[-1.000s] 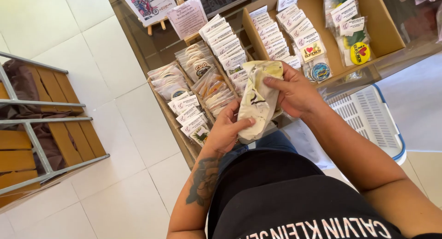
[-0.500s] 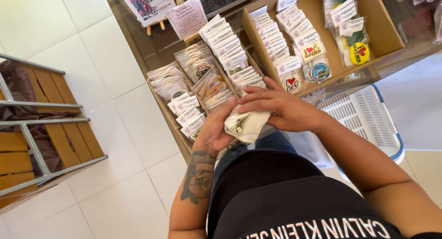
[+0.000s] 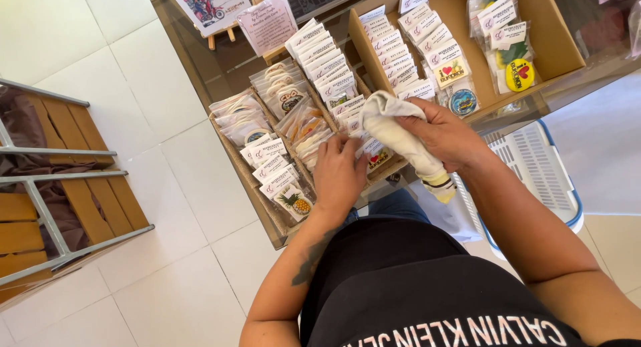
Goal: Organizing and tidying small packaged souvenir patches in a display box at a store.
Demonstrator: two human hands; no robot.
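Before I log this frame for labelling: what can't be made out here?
Head view only:
- Packets under the left hand: covered by its palm and fingers.
- Rolled cream cloth in the right hand: its middle is hidden by the fingers.
- White basket: partly behind the right forearm.

Mount: on my head, the only view.
Facing: steeply down over my chest and forearms.
Near edge: my black shirt [image 3: 427, 300].
Centre: my left hand [image 3: 338, 175] and right hand [image 3: 446, 134], close to the lens.
Far edge: display table [image 3: 260, 213] and cardboard box [image 3: 561, 43].
Left side: tiled floor [image 3: 167, 187]; the slatted wooden rack [image 3: 60, 207] is cut off, perhaps a bench.
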